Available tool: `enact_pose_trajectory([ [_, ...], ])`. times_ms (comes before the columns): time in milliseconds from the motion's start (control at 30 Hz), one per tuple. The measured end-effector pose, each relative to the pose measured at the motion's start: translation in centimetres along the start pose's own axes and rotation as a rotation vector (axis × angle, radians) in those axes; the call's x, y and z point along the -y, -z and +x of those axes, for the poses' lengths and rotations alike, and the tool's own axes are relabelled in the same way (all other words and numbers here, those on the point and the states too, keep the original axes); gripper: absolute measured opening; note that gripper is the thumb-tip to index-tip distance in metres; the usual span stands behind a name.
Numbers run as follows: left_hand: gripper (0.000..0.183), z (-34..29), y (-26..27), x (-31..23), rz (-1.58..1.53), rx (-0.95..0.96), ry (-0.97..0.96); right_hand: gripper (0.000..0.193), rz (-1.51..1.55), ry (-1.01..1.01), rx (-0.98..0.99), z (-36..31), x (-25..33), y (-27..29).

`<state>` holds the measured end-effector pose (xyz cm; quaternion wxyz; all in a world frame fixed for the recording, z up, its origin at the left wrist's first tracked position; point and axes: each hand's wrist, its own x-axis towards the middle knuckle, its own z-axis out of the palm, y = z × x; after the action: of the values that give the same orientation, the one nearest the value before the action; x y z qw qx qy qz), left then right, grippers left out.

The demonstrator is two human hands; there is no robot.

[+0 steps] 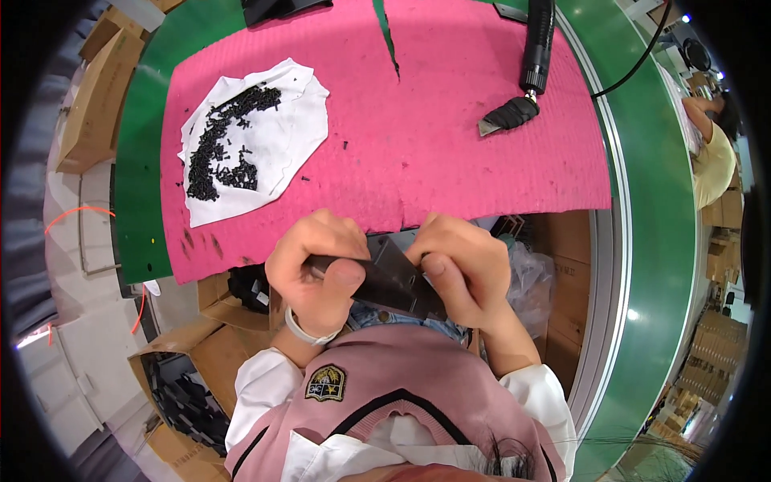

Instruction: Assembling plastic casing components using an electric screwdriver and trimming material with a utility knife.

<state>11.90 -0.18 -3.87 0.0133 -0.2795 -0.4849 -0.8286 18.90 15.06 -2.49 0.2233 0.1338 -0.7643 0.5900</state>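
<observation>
Both hands grip a dark, flat-sided plastic part (391, 281) close to my body, just off the near edge of the pink mat. My left hand (320, 269) is closed round its left end, thumb lying along the near side. On the opposite end, my right hand (462, 269) pinches with bent fingers and thumb. The fingers hide much of the part, and its exact kind cannot be made out. Beyond my left hand, a white cloth (281, 145) carries a scattered heap of small black screws (210, 149).
A black electric screwdriver (536, 56) with a tape-wrapped end lies at the far right of the pink mat (418, 145). Open cardboard boxes (181, 341) of black parts stand at lower left. A metal rail (614, 321) runs along the right. Another person (713, 161) is at far right.
</observation>
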Motion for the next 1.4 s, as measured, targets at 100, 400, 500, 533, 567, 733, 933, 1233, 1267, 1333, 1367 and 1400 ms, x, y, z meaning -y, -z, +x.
enact_pose_trajectory([
  [100,0.027,0.1,-0.2,0.3,-0.064,-0.013,0.065,0.010,0.075,-0.134,-0.021,0.2,0.7,0.3],
  [400,0.031,0.0,0.2,0.4,-0.235,-0.054,0.222,0.013,0.278,-0.320,0.004,0.1,0.6,-0.2],
  [500,0.030,0.0,0.0,0.4,-0.207,-0.085,0.198,0.011,0.337,-0.341,0.016,0.0,0.7,-0.8],
  [533,0.029,0.0,0.1,0.4,-0.225,-0.070,0.228,0.011,0.370,-0.358,0.016,-0.1,0.6,-0.9],
  [567,0.029,0.0,0.2,0.4,-0.242,-0.057,0.256,0.011,0.372,-0.353,0.029,-0.1,0.5,-1.0],
  [733,0.028,-0.2,1.0,-0.5,-0.287,-0.067,0.342,0.014,0.501,-0.446,0.046,0.4,1.4,-2.0],
  [933,0.030,-0.7,3.0,-2.4,-0.365,-0.159,0.420,0.022,0.724,-0.537,0.177,1.6,2.3,-4.1],
  [1233,0.037,-2.8,6.9,-4.7,-0.385,-0.268,0.189,0.025,0.806,-0.609,0.412,3.7,3.2,-8.8],
  [1267,0.037,-3.0,7.2,-4.8,-0.398,-0.270,0.160,0.024,0.758,-0.617,0.434,3.9,3.4,-9.2],
  [1333,0.037,-3.1,7.8,-4.9,-0.417,-0.282,0.131,0.024,0.706,-0.633,0.462,4.1,3.5,-9.8],
  [1367,0.036,-3.2,8.0,-4.9,-0.396,-0.292,0.113,0.022,0.685,-0.641,0.468,4.3,3.5,-10.1],
  [1400,0.036,-3.2,8.3,-5.0,-0.372,-0.305,0.094,0.020,0.667,-0.649,0.477,4.5,3.5,-10.4],
])
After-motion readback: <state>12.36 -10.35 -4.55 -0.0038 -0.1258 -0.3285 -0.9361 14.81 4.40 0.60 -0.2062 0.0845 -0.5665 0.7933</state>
